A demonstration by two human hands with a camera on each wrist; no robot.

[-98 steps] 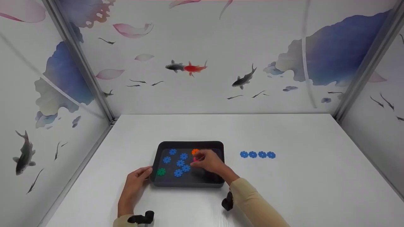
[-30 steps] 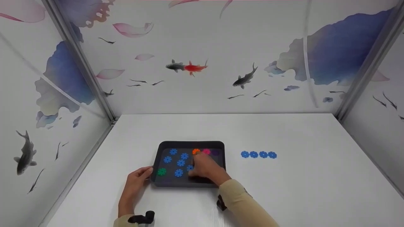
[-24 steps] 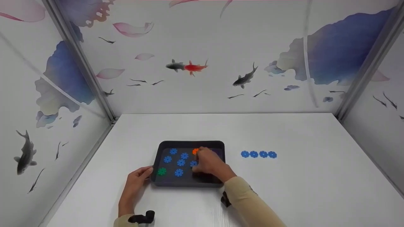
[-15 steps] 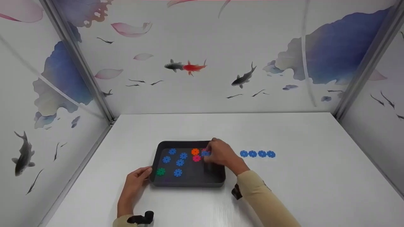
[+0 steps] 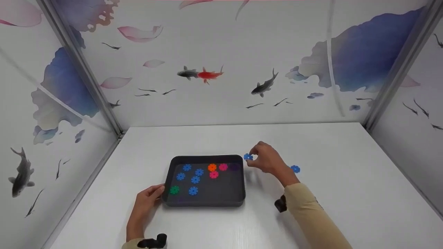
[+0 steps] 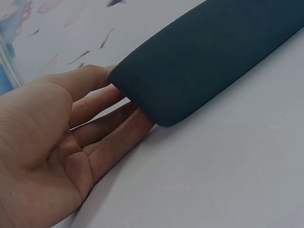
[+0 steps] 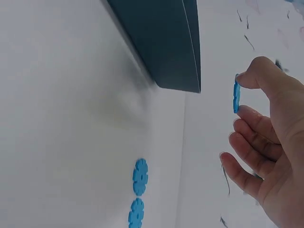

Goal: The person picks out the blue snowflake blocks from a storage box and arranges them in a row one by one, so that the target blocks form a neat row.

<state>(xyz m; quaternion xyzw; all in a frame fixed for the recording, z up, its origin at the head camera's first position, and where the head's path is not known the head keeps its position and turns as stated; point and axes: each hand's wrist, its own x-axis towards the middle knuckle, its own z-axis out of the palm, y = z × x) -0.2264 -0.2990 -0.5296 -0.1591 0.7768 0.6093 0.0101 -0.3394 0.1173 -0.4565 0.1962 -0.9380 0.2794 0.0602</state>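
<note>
Blue disc (image 5: 248, 156) was in the air, just off the far right corner of the tray (image 5: 221, 193), pinched between thumb and forefinger of the right hand (image 5: 268, 159). Head view gave its notched face and centre hole; right wrist view gave only its thin edge, long axis near vertical in that picture, thumb tip to forefinger tip. Left hand (image 5: 147, 199) touched the tray's left side, fingers extended, slightly apart. Only head view showed inside: five loose blue discs (image 5: 195, 179), green disc (image 5: 174, 190), orange disc (image 5: 212, 167), two pink discs (image 5: 223, 167), dim purple disc (image 5: 234, 167). Right wrist view had two flat blue discs (image 7: 140, 177) on the bench (image 5: 207, 228); head view, one, beyond the right wrist.
</note>
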